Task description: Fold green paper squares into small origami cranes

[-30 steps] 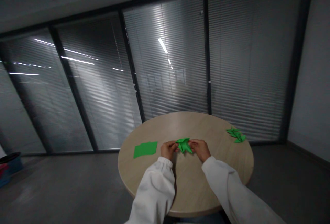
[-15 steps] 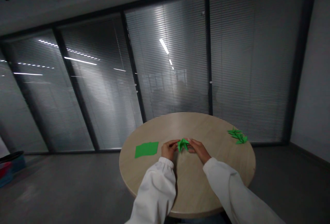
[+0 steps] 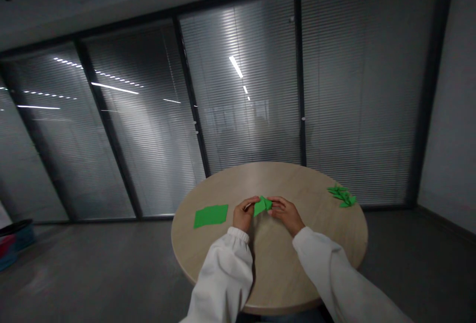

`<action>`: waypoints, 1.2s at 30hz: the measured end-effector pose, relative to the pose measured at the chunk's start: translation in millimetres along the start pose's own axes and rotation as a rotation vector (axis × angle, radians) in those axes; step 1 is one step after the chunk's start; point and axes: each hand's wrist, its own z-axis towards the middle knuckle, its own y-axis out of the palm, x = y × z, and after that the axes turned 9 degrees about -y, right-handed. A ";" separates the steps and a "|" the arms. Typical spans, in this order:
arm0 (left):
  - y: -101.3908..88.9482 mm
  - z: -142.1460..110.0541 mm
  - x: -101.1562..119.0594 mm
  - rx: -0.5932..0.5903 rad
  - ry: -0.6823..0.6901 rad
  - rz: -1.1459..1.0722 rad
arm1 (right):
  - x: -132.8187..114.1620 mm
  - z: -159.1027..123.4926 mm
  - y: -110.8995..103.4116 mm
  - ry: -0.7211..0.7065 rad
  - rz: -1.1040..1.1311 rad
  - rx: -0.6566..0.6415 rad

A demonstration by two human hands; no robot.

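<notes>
A partly folded piece of green paper (image 3: 263, 205) is between my two hands, just above the round wooden table (image 3: 282, 263). My left hand (image 3: 244, 214) pinches its left edge between thumb and fingers. On the other side, my right hand (image 3: 286, 214) has its fingertips closed on the paper's right end. The finer creases are too small to make out. To the left of my left hand lie flat green paper sheets (image 3: 210, 216). Several folded green paper pieces (image 3: 342, 196) rest together near the table's right edge.
Glass panels with blinds (image 3: 245, 90) stand behind the table's far edge. A dark bin-like container (image 3: 18, 233) with red and blue on it is on the floor at far left. A plain wall (image 3: 449, 114) rises at the right.
The green paper has turned in my hands: its several points faced me before, and now a flatter side shows. My right fingers have shifted their hold slightly. The other papers stay put.
</notes>
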 end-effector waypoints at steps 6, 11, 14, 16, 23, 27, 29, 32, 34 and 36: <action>-5.8 -0.6 3.6 0.087 0.066 0.118 | 5.1 0.6 -1.4 -0.189 -0.209 0.032; -1.5 -1.9 -1.0 0.120 0.026 0.142 | 3.9 0.5 -1.7 -0.297 -0.330 0.000; 0.4 -1.4 -3.3 0.039 0.018 0.121 | 2.1 -0.2 -0.7 -0.342 -0.354 -0.011; -0.1 -1.0 -2.9 0.029 0.021 0.103 | 1.0 -0.7 0.3 -0.362 -0.351 -0.018; -2.1 -4.6 9.1 0.090 0.058 0.177 | -2.6 -0.6 0.4 -0.382 -0.333 0.005; -1.4 -6.9 13.3 0.075 0.107 0.219 | -5.1 -0.6 -0.2 -0.413 -0.362 0.024; -0.9 -7.2 13.4 0.077 0.123 0.228 | -6.4 -1.0 0.3 -0.413 -0.381 0.035; -0.3 -7.2 12.6 0.080 0.142 0.246 | -8.9 -1.8 1.6 -0.405 -0.397 0.058; 0.2 -7.2 11.9 0.078 0.156 0.267 | -10.8 -2.2 2.7 -0.402 -0.401 0.071; 0.8 -7.1 11.0 0.080 0.171 0.284 | -12.4 -2.4 3.5 -0.407 -0.404 0.089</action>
